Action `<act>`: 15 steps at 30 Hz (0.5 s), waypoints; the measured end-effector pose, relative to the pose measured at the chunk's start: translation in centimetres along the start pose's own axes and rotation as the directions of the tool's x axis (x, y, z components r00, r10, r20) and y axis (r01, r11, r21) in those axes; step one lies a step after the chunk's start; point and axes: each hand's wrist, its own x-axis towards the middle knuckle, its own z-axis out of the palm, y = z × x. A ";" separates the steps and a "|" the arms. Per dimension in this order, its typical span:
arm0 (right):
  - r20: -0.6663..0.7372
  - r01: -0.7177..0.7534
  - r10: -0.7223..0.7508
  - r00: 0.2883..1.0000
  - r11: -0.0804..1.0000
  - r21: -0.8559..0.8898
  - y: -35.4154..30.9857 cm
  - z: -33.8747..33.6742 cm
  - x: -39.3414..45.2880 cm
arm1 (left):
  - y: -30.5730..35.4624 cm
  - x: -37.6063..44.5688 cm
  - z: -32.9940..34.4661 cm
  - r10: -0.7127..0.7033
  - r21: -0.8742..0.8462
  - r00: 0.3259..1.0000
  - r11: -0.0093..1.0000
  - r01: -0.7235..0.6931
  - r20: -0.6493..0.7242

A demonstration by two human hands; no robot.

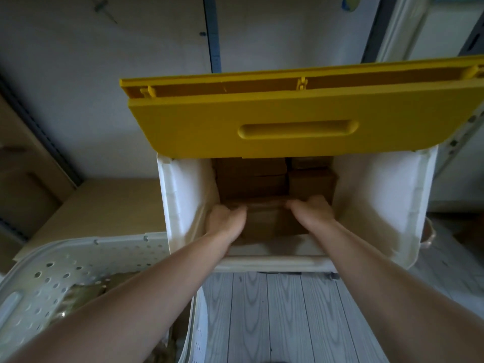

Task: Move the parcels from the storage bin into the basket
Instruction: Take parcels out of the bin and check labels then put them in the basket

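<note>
Item: brown parcel [264,221] at 6 o'clock inside the storage bin [387,205], our left hand [226,222] and right hand [311,210] bracketing its ends, fingers seemingly grasping it, for lifting to the basket [52,268] at 8 o'clock.

yellow flap [301,119], white bin [188,195], brown parcels [251,176]

- I count one white storage bin [387,200], with one yellow flap [262,121] raised.
- One white perforated basket [65,263] at lower left.
- Brown parcels in the bin: at least five, one in front [267,221]; the dim interior blurs an exact count.
- Two hands: left [225,224], right [314,210].
</note>
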 end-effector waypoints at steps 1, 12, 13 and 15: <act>-0.053 0.021 -0.021 0.998 1.000 0.005 -0.4 -0.4 -0.4 | 0.2 -0.3 -0.3 0.027 -0.027 0.999 0.999 -0.028 -0.029; -0.162 0.034 0.051 0.986 0.875 0.482 -1.2 -5.0 -6.4 | 2.2 -8.9 -4.9 0.400 -0.206 0.916 0.898 -0.390 0.010; -0.127 0.018 0.054 0.990 0.863 0.504 -1.1 -5.2 -6.9 | 2.0 -9.7 -5.6 0.437 -0.177 0.899 0.887 -0.427 0.017; -0.018 -0.011 0.026 0.999 0.833 0.553 -1.3 -5.4 -8.2 | 1.3 -10.9 -7.4 0.495 -0.159 0.868 0.860 -0.485 0.030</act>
